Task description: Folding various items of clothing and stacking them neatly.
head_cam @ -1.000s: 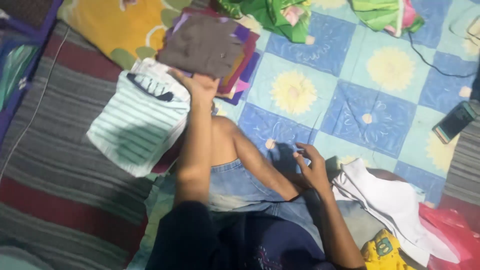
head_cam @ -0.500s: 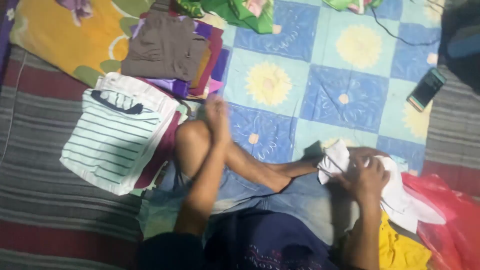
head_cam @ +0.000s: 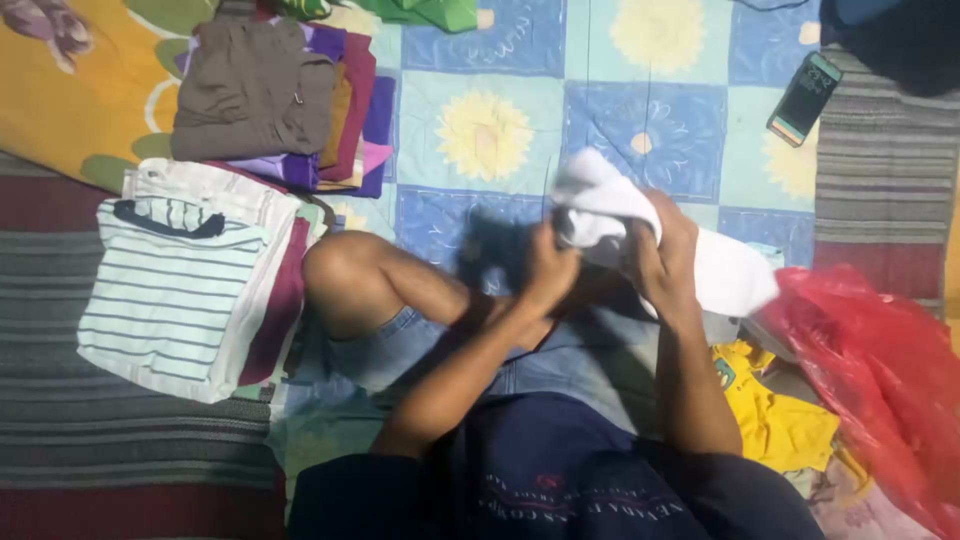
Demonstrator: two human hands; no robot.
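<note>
A: Both your hands grip the white cloth above your lap: left hand clenched on its near edge, right hand grasping the bunched middle.

B: How should I handle it?

A: Find two corners, pull them apart, and shake it flat well clear of the striped shirt pile.

The person wears a dark navy top with short sleeves and a pale printed emblem across the chest, faded light-blue denim shorts ending above the knee, and nothing on either forearm, the left hand or the right hand.
</note>
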